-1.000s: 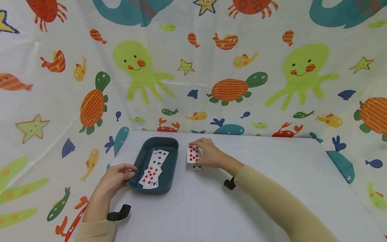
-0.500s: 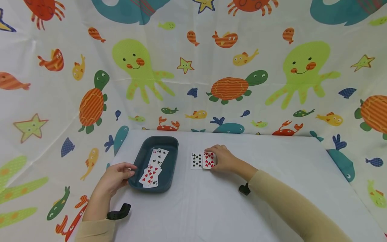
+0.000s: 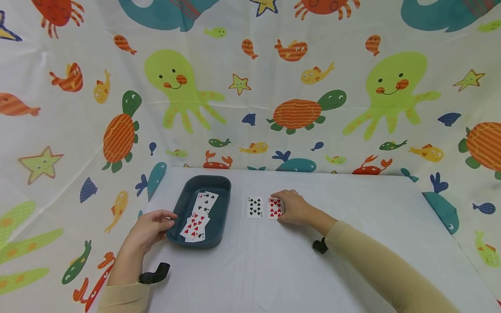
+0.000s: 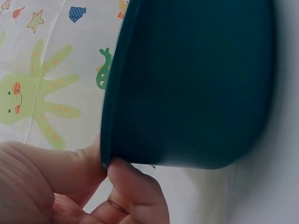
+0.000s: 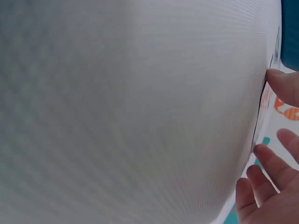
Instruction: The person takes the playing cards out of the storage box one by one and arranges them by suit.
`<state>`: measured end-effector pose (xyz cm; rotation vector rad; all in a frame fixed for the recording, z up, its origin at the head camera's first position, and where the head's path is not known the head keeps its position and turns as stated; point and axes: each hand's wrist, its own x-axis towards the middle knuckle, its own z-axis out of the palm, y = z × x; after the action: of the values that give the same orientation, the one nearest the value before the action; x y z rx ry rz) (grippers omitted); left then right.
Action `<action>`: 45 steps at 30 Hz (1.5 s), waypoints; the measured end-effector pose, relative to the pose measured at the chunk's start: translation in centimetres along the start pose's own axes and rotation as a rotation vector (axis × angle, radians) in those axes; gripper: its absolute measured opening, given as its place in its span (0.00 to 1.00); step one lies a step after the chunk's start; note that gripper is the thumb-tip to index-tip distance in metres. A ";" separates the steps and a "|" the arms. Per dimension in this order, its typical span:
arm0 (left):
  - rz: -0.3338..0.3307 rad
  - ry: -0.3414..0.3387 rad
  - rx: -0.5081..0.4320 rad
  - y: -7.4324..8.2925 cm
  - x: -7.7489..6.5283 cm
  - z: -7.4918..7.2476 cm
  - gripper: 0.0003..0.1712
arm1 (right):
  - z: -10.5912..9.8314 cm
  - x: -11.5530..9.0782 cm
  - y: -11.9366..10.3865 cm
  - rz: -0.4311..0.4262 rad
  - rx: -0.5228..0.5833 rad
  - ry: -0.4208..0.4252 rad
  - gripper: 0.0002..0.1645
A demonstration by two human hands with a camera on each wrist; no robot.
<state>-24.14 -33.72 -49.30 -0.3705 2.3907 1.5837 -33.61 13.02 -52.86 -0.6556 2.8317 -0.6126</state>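
In the head view my left hand (image 3: 150, 230) pinches the left rim of a dark teal tray (image 3: 225, 208). Close up in the left wrist view, thumb and finger clasp the rim of the tray (image 4: 187, 88). Several playing cards (image 3: 197, 224) lie face up and overlapping inside it. To the right, my right hand (image 3: 296, 209) holds a hearts playing card (image 3: 275, 208) by its ends, thumb at the near end and fingertips at the far one. The card is face up, flat at the tabletop. Just left of it lies a spades playing card (image 3: 255, 208), a narrow gap between them.
A white cloth covers the table (image 3: 352, 239). Behind and to the left hangs a curtain (image 3: 250, 87) printed with sea animals. Each wrist carries a black camera mount, such as the left mount (image 3: 154, 275).
My right hand has carried the hearts card rightward and down from over the spades card, which now shows fully, to the table beside it. The left hand stays on the tray rim.
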 end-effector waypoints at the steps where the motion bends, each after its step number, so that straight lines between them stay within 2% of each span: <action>1: 0.002 0.001 0.001 0.0 0.0 0.0 0.18 | 0.0 0.0 0.0 -0.001 0.001 0.001 0.51; 12: -0.003 -0.007 -0.009 0.2 -0.2 0.0 0.18 | -0.6 0.0 -1.4 -0.021 0.025 0.026 0.58; 20: -0.024 0.009 0.001 0.2 0.0 -0.4 0.18 | -0.4 0.9 -3.7 -0.125 -0.040 0.070 0.62; 28: -0.037 0.009 -0.014 0.2 0.2 -0.1 0.18 | -0.3 1.8 -6.8 -0.120 -0.067 0.104 0.61; 33: -0.036 0.019 -0.008 0.0 0.2 0.0 0.18 | 0.0 2.7 -9.2 -0.129 -0.029 0.114 0.60; 45: -0.044 0.028 -0.033 0.5 -0.2 0.2 0.17 | 0.6 5.6 -15.2 -0.184 -0.017 0.160 0.55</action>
<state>-24.13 -33.35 -48.91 -0.4519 2.3621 1.6110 -32.58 -2.18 -47.33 -0.9166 2.9475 -0.7009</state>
